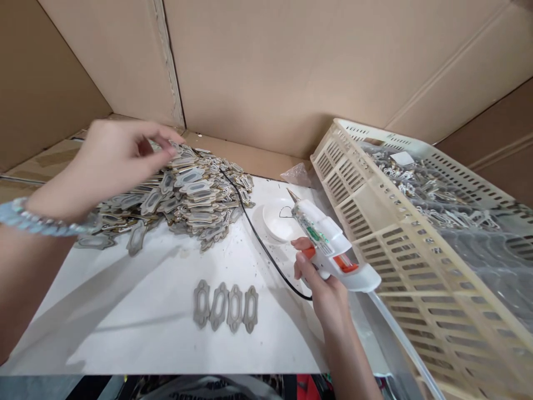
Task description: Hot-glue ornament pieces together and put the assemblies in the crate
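My right hand (322,283) is wrapped around a white glue gun (320,228) with an orange trigger. The gun's metal nozzle points up and to the left, above a small white dish (277,221). Over the top of a large heap of grey metal frame-shaped pieces (195,189) reaches my left hand (137,150), thumb and forefinger slightly apart, with nothing visible between them. Several of the same pieces (235,308), each with an oblong opening, lie side by side in a row near the front of the white tabletop (150,333).
A cream plastic crate (375,233) stands tilted at the right, holding bagged metal parts (441,189). A black cord (266,250) crosses the tabletop. Cardboard walls (266,72) enclose the back and sides. A clear plastic scrap (296,174) lies by the back wall.
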{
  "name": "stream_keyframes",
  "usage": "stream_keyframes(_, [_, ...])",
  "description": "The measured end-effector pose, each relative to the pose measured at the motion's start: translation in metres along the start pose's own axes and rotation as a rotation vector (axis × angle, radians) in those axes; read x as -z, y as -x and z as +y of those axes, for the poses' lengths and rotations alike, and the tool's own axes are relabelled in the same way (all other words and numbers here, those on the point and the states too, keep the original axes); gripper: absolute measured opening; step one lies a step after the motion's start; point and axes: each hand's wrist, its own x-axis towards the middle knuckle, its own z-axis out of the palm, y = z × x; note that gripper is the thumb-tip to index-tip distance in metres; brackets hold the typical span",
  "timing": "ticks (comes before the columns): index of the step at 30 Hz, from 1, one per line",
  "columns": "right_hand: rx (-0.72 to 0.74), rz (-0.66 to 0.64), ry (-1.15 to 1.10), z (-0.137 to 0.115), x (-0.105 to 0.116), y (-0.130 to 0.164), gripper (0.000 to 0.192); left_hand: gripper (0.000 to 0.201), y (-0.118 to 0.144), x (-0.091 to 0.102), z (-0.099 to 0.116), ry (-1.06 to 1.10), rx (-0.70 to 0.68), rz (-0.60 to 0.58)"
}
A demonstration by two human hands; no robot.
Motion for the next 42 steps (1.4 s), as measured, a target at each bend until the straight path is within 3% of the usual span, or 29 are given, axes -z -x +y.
stream_keyframes(1, [0.001,-0.002,-0.001,-0.001,0.0,0.0,0.023,0.049,0.01,-0.002,0.005,0.1,-0.105,-0.141])
stream_keyframes(3, [0.015,-0.007,-0.001,-0.002,-0.001,0.0,0.021,0.035,0.033,-0.006,0.019,0.298,-0.325,-0.536])
stream_keyframes(4, [0.024,-0.01,0.002,-0.002,-0.001,0.0,0.021,0.027,0.045,-0.009,0.028,0.332,-0.39,-0.622])
stream_keyframes(6, [0.028,-0.025,0.01,-0.001,-0.001,0.0,0.021,0.028,0.07,-0.014,0.044,0.28,-0.417,-0.711])
stream_keyframes(10, [0.002,-0.029,0.017,0.001,0.0,0.001,0.02,0.063,0.11,-0.019,0.062,0.164,-0.365,-0.804])
stream_keyframes(15, [-0.005,-0.015,-0.003,0.001,0.0,0.002,0.017,0.07,0.143,-0.028,0.047,0.181,-0.387,-0.737])
stream_keyframes(20, [-0.014,-0.037,-0.028,0.0,-0.001,0.002,0.016,0.047,0.154,-0.043,0.028,0.268,-0.542,-0.668])
stream_keyframes(23, [-0.018,-0.032,-0.025,0.0,-0.001,0.002,0.017,0.025,0.153,-0.049,0.025,0.296,-0.535,-0.618])
stream_keyframes(26, [-0.008,-0.021,-0.017,-0.001,-0.001,0.002,0.016,0.018,0.148,-0.05,0.027,0.334,-0.477,-0.573])
stream_keyframes(28, [0.013,-0.044,-0.007,-0.002,-0.001,0.001,0.018,0.019,0.141,-0.045,0.032,0.329,-0.45,-0.463])
stream_keyframes(33, [0.149,-0.153,0.105,0.0,0.0,0.002,0.019,0.014,0.116,-0.026,0.053,0.078,-0.417,0.033])
stream_keyframes(36, [0.276,-0.244,0.166,0.003,0.001,0.005,0.009,0.013,0.103,-0.022,0.062,-0.04,-0.485,0.279])
stream_keyframes(38, [0.361,-0.318,0.177,0.005,0.002,0.006,0.004,0.021,0.098,-0.023,0.064,-0.066,-0.544,0.338])
stream_keyframes(42, [0.495,-0.411,0.173,0.005,-0.001,0.007,0.013,0.019,0.1,-0.027,0.062,-0.055,-0.573,0.327])
